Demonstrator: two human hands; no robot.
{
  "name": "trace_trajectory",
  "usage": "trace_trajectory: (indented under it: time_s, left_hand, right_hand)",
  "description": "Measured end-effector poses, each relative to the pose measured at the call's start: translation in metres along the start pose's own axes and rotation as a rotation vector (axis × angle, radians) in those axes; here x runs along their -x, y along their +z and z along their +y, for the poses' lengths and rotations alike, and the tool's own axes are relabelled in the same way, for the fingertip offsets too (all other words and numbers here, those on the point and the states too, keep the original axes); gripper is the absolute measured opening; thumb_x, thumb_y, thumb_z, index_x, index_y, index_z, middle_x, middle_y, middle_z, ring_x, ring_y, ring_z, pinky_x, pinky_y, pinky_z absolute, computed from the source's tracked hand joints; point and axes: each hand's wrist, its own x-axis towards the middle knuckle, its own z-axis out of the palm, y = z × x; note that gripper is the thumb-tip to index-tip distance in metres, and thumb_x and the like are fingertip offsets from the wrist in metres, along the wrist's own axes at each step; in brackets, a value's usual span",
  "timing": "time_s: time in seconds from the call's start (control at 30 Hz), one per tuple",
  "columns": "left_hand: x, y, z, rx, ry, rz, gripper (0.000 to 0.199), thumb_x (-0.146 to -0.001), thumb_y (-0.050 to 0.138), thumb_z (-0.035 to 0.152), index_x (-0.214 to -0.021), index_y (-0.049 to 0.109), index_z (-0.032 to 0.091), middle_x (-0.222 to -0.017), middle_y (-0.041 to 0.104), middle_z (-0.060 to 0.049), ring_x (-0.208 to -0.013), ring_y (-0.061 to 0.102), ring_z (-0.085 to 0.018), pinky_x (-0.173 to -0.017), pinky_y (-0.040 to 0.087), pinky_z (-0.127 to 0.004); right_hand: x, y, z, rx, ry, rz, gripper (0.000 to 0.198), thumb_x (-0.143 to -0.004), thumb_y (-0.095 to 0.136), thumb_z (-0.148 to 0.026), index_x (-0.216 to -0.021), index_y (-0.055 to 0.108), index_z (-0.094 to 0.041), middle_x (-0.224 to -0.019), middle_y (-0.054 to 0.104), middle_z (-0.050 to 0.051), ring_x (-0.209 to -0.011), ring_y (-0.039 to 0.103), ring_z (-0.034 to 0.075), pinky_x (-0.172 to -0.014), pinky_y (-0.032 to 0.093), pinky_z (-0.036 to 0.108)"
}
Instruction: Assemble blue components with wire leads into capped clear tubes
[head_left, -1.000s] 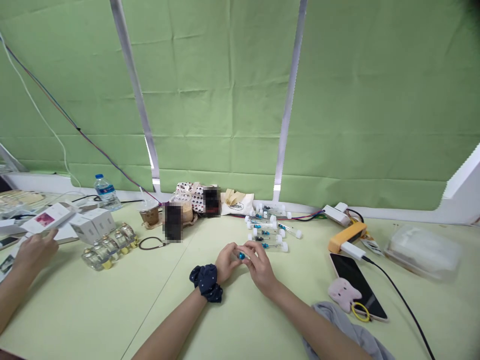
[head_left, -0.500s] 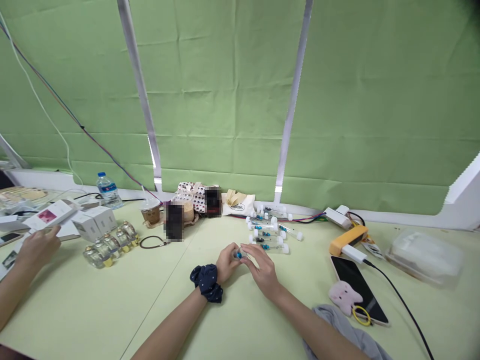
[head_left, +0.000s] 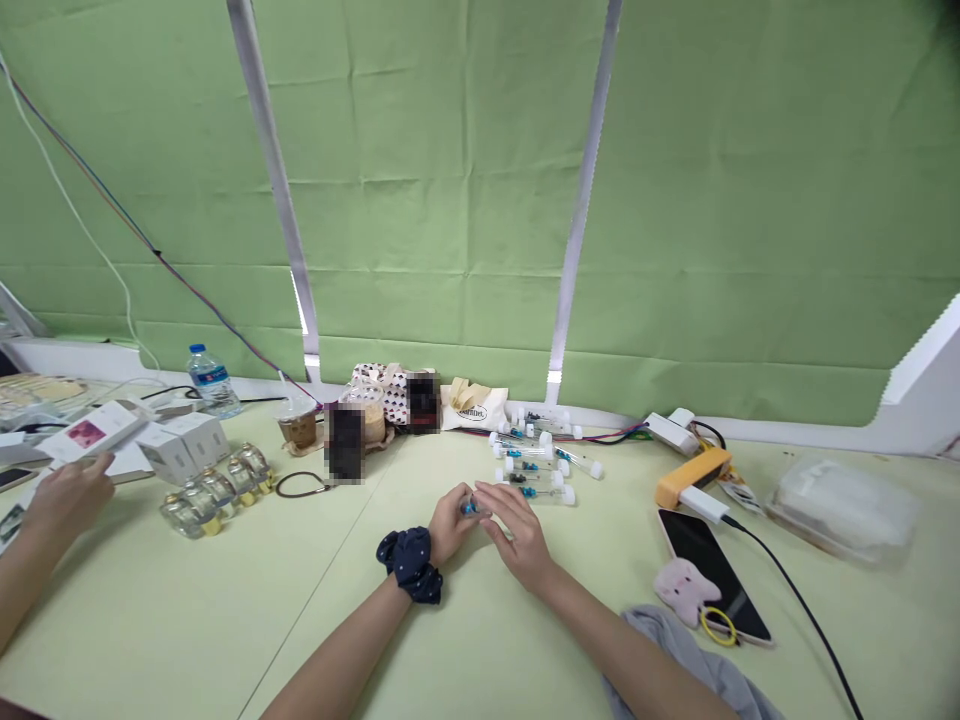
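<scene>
Above the table in front of me, my left hand [head_left: 450, 527] is closed around a small clear tube [head_left: 470, 508] with something blue inside. Dark blue dotted fabric, a scrunchie [head_left: 412, 565], circles the left wrist. My right hand [head_left: 520, 538] curls over the tube's other side, thumb and fingers against it; those fingers hide much of the tube. Just beyond the hands lies a loose group of clear tubes [head_left: 534, 451] with white caps, several holding blue or dark pieces.
At right are a phone [head_left: 720, 580], a pink plush charm [head_left: 686, 592], an orange power strip [head_left: 691, 477] and a plastic container [head_left: 844, 508]. Glass jars [head_left: 217, 490], white boxes [head_left: 182, 446], a water bottle [head_left: 214, 382] and another person's hand [head_left: 69, 498] are at left.
The tube has tilted slightly between my hands, and my right fingers have shifted a little over it. The whole view has drifted slightly; the other things stay put.
</scene>
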Motion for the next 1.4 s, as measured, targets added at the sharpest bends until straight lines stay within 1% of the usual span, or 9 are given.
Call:
trace_trajectory:
  time_s: [0.1, 0.17, 0.37, 0.53, 0.77, 0.93, 1.03, 1.27, 1.4]
  left_hand:
    - [-0.002, 0.001, 0.000, 0.003, -0.009, 0.043, 0.025, -0.076, 0.058, 0.038, -0.073, 0.045, 0.018, -0.067, 0.045, 0.002, -0.062, 0.041, -0.012, -0.061, 0.036, -0.024]
    - [-0.005, -0.001, -0.003, 0.025, -0.010, 0.133, 0.026, -0.077, 0.055, 0.040, -0.071, 0.045, 0.018, -0.067, 0.045, 0.002, -0.063, 0.043, -0.012, -0.063, 0.037, -0.025]
    - [-0.011, -0.012, -0.016, 0.070, -0.112, 0.301, 0.031, -0.081, 0.046, 0.048, -0.072, 0.049, 0.019, -0.067, 0.049, 0.001, -0.059, 0.046, -0.012, -0.058, 0.038, -0.025]
    - [-0.010, -0.013, -0.015, 0.085, -0.125, 0.372, 0.031, -0.082, 0.043, 0.049, -0.081, 0.048, 0.019, -0.071, 0.057, -0.001, -0.061, 0.051, -0.013, -0.059, 0.039, -0.025]
    - [-0.007, -0.013, -0.010, 0.115, -0.108, 0.323, 0.027, -0.084, 0.041, 0.046, -0.088, 0.043, 0.019, -0.058, 0.052, 0.004, -0.048, 0.048, -0.011, -0.050, 0.038, -0.022]
    - [-0.003, -0.010, -0.004, 0.105, -0.139, 0.194, 0.032, -0.082, 0.045, 0.047, -0.097, 0.043, 0.020, -0.062, 0.050, 0.005, -0.043, 0.049, -0.008, -0.042, 0.036, -0.019]
    - [-0.001, -0.008, -0.002, 0.008, -0.121, 0.105, 0.035, -0.080, 0.047, 0.047, -0.102, 0.043, 0.020, -0.071, 0.051, 0.004, -0.041, 0.046, -0.006, -0.040, 0.033, -0.018]
    - [0.002, -0.006, 0.001, -0.372, 0.023, -0.016, 0.035, -0.080, 0.048, 0.046, -0.106, 0.050, 0.021, -0.075, 0.056, 0.002, -0.050, 0.048, -0.008, -0.052, 0.039, -0.021]
    - [0.003, -0.006, 0.003, -0.498, 0.078, -0.095, 0.037, -0.080, 0.048, 0.046, -0.108, 0.052, 0.022, -0.080, 0.060, 0.000, -0.053, 0.051, -0.010, -0.057, 0.041, -0.022]
  right_hand:
    - [0.002, 0.001, 0.005, 0.028, 0.126, 0.079, 0.036, -0.090, 0.037, -0.026, -0.126, 0.041, -0.020, -0.125, 0.050, 0.011, -0.115, 0.046, 0.022, -0.092, 0.041, 0.042]
    - [0.004, 0.002, 0.012, 0.083, 0.192, 0.087, 0.034, -0.090, 0.036, -0.024, -0.123, 0.042, -0.019, -0.123, 0.050, 0.011, -0.114, 0.045, 0.022, -0.092, 0.040, 0.041]
    - [0.007, 0.005, 0.034, 0.359, 0.362, -0.227, 0.027, -0.079, 0.048, -0.014, -0.104, 0.054, -0.020, -0.104, 0.057, 0.008, -0.103, 0.047, 0.023, -0.087, 0.037, 0.037]
    - [0.013, 0.004, 0.033, 0.552, 0.512, -0.391, 0.014, -0.077, 0.055, -0.022, -0.092, 0.057, -0.021, -0.098, 0.056, 0.006, -0.096, 0.049, 0.023, -0.080, 0.035, 0.037]
    - [0.018, 0.000, 0.041, 0.584, 0.660, -0.535, 0.003, -0.078, 0.058, -0.021, -0.075, 0.057, -0.018, -0.095, 0.056, 0.007, -0.096, 0.050, 0.024, -0.071, 0.035, 0.033]
    - [0.019, 0.003, 0.041, 0.564, 0.621, -0.569, 0.007, -0.080, 0.052, -0.012, -0.078, 0.057, -0.016, -0.099, 0.056, 0.010, -0.099, 0.049, 0.025, -0.071, 0.035, 0.032]
    - [0.014, 0.003, 0.037, 0.529, 0.611, -0.465, 0.012, -0.082, 0.047, -0.010, -0.083, 0.056, -0.017, -0.093, 0.060, 0.010, -0.092, 0.051, 0.024, -0.070, 0.036, 0.031]
    - [-0.003, -0.017, 0.037, 0.295, 0.423, 0.200, 0.018, -0.089, 0.037, -0.020, -0.091, 0.055, -0.019, -0.090, 0.060, 0.006, -0.089, 0.051, 0.022, -0.080, 0.037, 0.035]
    - [-0.005, -0.021, 0.030, 0.036, 0.420, 0.416, 0.017, -0.089, 0.040, -0.030, -0.092, 0.052, -0.019, -0.085, 0.060, 0.006, -0.081, 0.056, 0.018, -0.075, 0.043, 0.033]
